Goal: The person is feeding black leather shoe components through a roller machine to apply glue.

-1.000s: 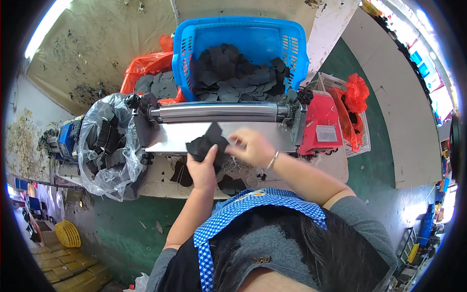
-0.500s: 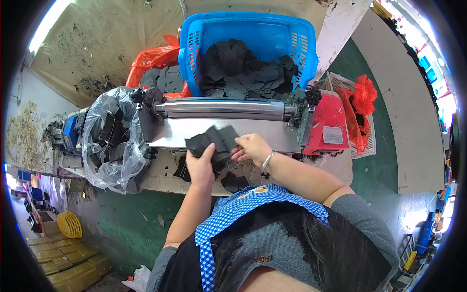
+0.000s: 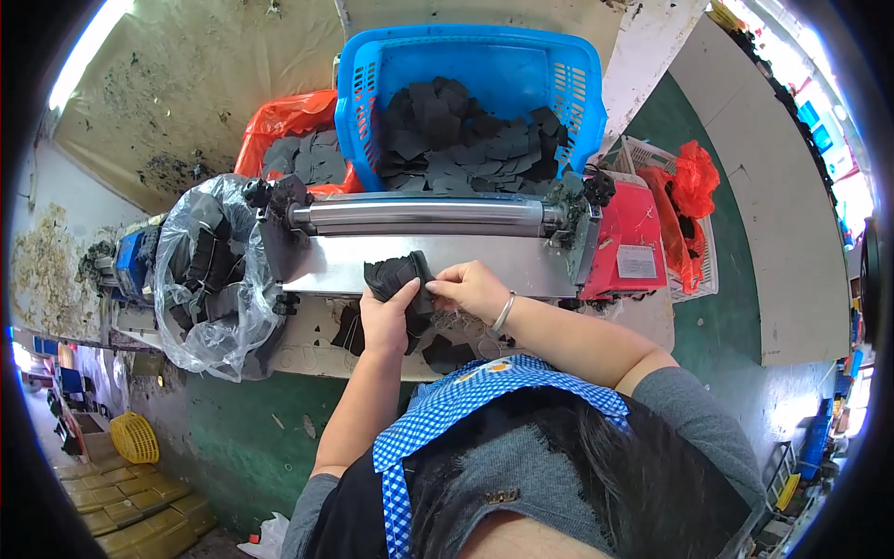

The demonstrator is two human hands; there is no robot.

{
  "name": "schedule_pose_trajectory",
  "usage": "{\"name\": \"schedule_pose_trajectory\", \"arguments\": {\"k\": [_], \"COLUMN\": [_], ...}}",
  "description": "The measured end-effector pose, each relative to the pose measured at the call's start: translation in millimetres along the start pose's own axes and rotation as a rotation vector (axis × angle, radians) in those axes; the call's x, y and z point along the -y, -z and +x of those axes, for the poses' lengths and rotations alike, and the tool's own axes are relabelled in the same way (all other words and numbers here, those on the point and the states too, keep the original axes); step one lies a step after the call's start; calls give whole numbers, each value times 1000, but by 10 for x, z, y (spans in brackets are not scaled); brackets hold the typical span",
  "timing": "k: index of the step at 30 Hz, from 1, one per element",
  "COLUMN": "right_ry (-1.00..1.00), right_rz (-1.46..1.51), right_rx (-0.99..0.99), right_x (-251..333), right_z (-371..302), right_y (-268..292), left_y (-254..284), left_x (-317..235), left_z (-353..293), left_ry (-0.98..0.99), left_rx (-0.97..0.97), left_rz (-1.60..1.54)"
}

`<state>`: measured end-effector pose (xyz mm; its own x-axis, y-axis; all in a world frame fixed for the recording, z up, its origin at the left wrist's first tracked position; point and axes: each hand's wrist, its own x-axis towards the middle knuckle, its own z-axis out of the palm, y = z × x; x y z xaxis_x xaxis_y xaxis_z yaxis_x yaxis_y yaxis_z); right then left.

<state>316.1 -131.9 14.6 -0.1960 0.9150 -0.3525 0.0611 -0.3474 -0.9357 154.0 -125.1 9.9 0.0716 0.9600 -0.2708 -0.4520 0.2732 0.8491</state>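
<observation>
A stack of thin black sheet pieces [image 3: 395,273] is gripped in my left hand [image 3: 385,319], thumb on top, in front of a shiny metal plate [image 3: 484,265]. My right hand [image 3: 477,293] pinches the right side of the same stack, where one piece stands up on edge. The fingertips of both hands are partly hidden by the pieces. Beyond the plate runs a steel roller [image 3: 424,216] between two dark end brackets. More black pieces [image 3: 447,354] lie on the table just below my hands.
A blue basket [image 3: 484,42] piled with black pieces stands behind the roller, beside a red bag [image 3: 279,121] of pieces. A clear plastic bag [image 3: 186,326] with dark bundles is at left. Right are a red machine housing [image 3: 629,228] and a white crate [image 3: 712,261].
The fanned-out pieces have been gathered into a tighter stack. My right hand has moved slightly left and down, and the piece at its fingers has turned upright against the stack.
</observation>
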Motion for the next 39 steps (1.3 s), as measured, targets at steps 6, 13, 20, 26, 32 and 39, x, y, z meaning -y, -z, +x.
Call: {"name": "schedule_pose_trajectory", "arguments": {"k": [6, 13, 20, 26, 32, 39], "right_ry": [-405, 112, 13, 140, 38, -249], "right_rz": [629, -163, -61, -186, -71, 193], "right_rx": [-293, -30, 22, -21, 18, -104], "right_x": [-57, 74, 110, 76, 18, 128], "right_z": [269, 19, 39, 32, 57, 22], "right_y": [333, -85, -61, -92, -74, -14], "left_y": [41, -67, -40, -22, 29, 82], "left_x": [-39, 5, 11, 14, 18, -194], "left_z": [63, 13, 47, 26, 15, -13], "left_ry": [-309, -151, -113, -138, -112, -310], "left_rx": [-113, -94, -30, -32, -32, -130], "left_rz": [192, 165, 71, 129, 140, 128]}}
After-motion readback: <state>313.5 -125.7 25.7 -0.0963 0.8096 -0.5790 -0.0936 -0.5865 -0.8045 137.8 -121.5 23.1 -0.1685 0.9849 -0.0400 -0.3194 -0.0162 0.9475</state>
